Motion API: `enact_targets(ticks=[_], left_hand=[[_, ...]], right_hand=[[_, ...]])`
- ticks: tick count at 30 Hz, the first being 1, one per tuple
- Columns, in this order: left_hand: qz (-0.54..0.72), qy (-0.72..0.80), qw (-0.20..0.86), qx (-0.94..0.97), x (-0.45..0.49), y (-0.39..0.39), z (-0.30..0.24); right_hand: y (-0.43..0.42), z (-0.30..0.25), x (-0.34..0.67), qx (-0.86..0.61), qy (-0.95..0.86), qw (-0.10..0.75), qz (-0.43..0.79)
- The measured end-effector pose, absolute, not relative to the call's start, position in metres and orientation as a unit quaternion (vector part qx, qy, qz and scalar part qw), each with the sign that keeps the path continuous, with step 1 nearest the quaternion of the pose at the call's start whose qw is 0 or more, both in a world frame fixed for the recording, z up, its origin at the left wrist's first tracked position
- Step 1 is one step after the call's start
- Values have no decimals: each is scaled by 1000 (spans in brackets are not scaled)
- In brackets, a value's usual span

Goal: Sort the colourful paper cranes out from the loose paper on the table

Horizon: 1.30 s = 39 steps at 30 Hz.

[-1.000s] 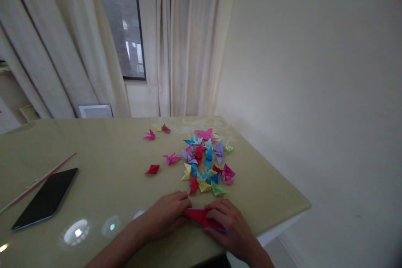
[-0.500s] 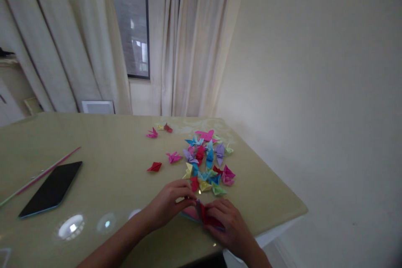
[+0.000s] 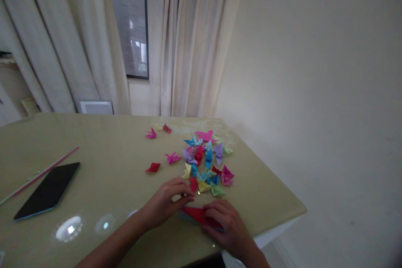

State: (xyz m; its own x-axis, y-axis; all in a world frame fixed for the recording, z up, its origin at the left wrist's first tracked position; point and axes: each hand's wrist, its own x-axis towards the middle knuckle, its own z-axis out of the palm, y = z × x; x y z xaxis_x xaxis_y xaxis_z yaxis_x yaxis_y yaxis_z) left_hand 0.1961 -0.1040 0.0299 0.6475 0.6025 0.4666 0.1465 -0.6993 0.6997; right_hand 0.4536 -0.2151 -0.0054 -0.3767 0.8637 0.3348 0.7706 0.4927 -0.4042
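Red paper [image 3: 195, 214] with a pale blue edge beneath it lies near the table's front edge; it looks like a small stack of coloured sheets. My right hand [image 3: 228, 222] is closed on its right side, fingers curled over the top. Just above the paper's far left corner is my left hand [image 3: 168, 201], thumb and fingertips pinched together; whatever may be between them is too small to make out. Beyond my hands spreads a pile of folded paper cranes, including a blue one [image 3: 209, 159], a purple one [image 3: 218, 153] and a green one [image 3: 217, 189].
A red folded piece [image 3: 153, 167] and a pink crane [image 3: 172, 158] lie left of the pile. On the table's left are a black tablet [image 3: 48, 192] and thin pink and green sticks [image 3: 59, 160]. A wall [image 3: 314, 92] rises beyond the table's right edge.
Paper layers that stood raised between my hands have gone down, and the red surface now lies flatter. My left fingertips have shifted slightly left; my right hand stays on the paper.
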Motion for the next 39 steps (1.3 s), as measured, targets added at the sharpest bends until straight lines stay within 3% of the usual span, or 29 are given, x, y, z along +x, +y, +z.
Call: enact_targets(ticks=[4, 6, 8, 12, 18, 21, 25, 31, 36, 39], left_hand=[[359, 426, 169, 813, 172, -67, 19], [309, 532, 77, 785, 154, -48, 11], [247, 579, 56, 775, 138, -34, 3], [282, 549, 192, 763, 131, -27, -1], [406, 377, 595, 582, 175, -62, 8], [409, 323, 718, 462, 193, -84, 12], [378, 266, 773, 435, 200, -100, 20], [308, 201, 833, 413, 208, -95, 47], [281, 190, 830, 444, 221, -72, 64], [243, 216, 775, 542, 228, -52, 73]], right_hand=[[-215, -4, 454, -499, -822, 257, 93], [-215, -4, 454, -499, -822, 257, 94], [-215, -3, 455, -494, -824, 263, 93], [-217, -5, 459, -489, -811, 309, 93], [-221, -8, 466, -481, -779, 394, 82], [-220, -6, 465, -469, -766, 436, 52], [-207, 8, 456, -459, -762, 456, -7], [-155, 52, 437, -362, -836, 384, -148], [-127, 73, 437, -309, -841, 404, -187], [-123, 74, 449, -321, -830, 419, -178]])
